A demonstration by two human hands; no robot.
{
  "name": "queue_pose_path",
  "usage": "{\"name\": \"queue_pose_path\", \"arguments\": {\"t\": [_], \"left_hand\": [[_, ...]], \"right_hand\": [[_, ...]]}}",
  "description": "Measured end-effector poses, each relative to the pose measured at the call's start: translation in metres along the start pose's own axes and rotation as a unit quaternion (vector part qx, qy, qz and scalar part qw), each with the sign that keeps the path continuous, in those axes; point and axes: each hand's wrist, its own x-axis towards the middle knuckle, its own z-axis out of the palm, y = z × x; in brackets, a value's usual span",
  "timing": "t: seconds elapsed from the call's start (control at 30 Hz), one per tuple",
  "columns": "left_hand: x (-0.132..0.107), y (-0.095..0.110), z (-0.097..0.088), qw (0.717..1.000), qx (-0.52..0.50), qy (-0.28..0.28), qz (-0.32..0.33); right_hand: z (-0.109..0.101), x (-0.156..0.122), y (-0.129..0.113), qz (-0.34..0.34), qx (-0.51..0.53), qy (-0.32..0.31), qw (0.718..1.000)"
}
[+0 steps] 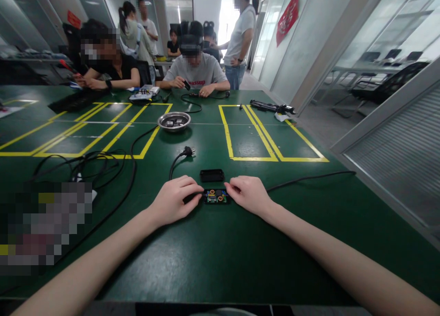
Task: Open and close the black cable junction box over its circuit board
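A small black case (206, 201) lies on the green table in front of me, its inside facing up. In it sits a circuit board (216, 198) with two copper-coloured coils. My left hand (178, 197) is closed at the case's left end, fingers pinching the black cord where it enters. At the right end, my right hand (250, 194) is closed with curled fingers around the other cord (309, 179), which comes out behind it; the grip itself is partly hidden. Just beyond the case rests its black cover (212, 175), hollow side showing. A two-pin plug (187, 151) lies behind my left hand.
A steel bowl (174, 122) with metal parts stands further back. Coiled black cables (92, 165) lie at left, beside a blurred-out item (48, 224). Yellow tape (254, 159) marks the table (192, 270). A tripod-like black object (271, 106) lies back right. Co-workers (194, 73) sit opposite.
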Motion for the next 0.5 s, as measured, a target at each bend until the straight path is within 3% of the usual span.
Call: {"name": "queue_pose_path", "arguments": {"t": [0.37, 0.5], "left_hand": [[0.001, 0.002, 0.003, 0.998, -0.061, -0.015, 0.016], [0.003, 0.002, 0.006, 0.999, -0.045, 0.007, -0.012]], "right_hand": [[-0.003, 0.011, -0.009, 0.074, -0.028, -0.069, 0.994], [-0.003, 0.007, -0.008, 0.035, -0.032, -0.026, 0.999]]}}
